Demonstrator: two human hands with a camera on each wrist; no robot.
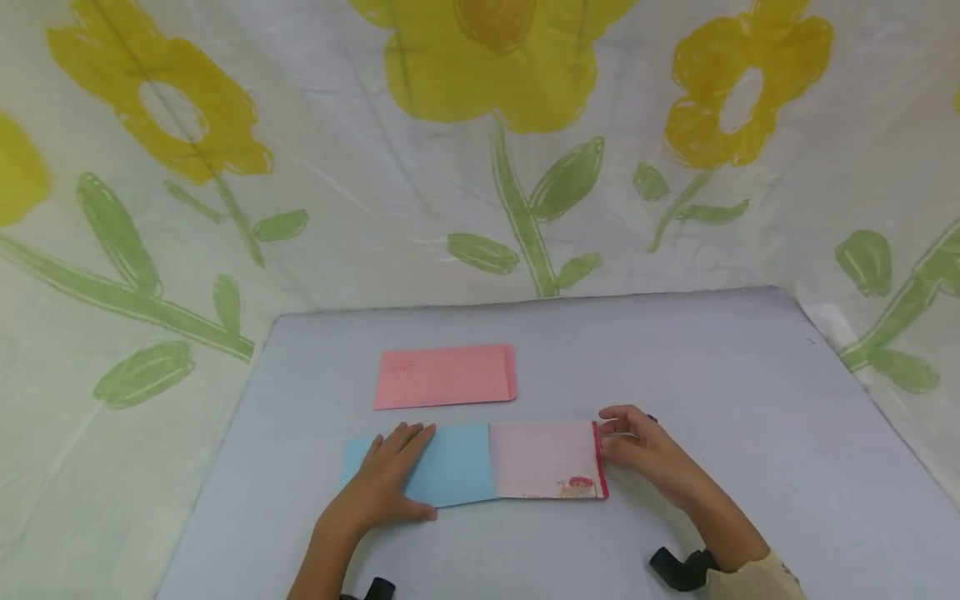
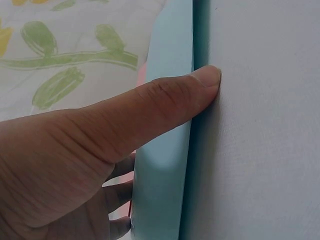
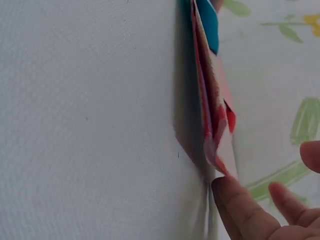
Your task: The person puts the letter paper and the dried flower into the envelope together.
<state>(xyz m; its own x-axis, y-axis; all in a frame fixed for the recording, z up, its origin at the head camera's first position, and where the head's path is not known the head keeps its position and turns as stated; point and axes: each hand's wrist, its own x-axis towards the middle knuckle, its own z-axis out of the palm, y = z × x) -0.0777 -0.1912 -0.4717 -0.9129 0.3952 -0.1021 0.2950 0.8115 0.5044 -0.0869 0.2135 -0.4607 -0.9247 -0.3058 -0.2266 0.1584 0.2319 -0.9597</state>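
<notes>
Yellow flowers (image 1: 491, 92) backed a desk (image 1: 750, 358) where, between its side edges, a splayed left hand (image 1: 382, 483) rested on blue paper (image 1: 461, 467) and a right hand (image 1: 648, 454), fingers apart, touched the red end (image 1: 601, 467) of adjoining pink paper (image 1: 542, 458), at risk of creasing under a crooked push.

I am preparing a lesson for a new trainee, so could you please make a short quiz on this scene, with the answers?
1. Which colour is the paper under the left hand?
A. Red
B. Blue
C. Green

2. True or false: the pink envelope lies farther from the person than the pale pink sheet.

3. Fill in: the hand nearest to the red strip on the sheet's edge is the person's ____ hand.

Key:
1. B; the left hand rests on the blue paper.
2. True.
3. Right; the right hand is at that edge.
</notes>
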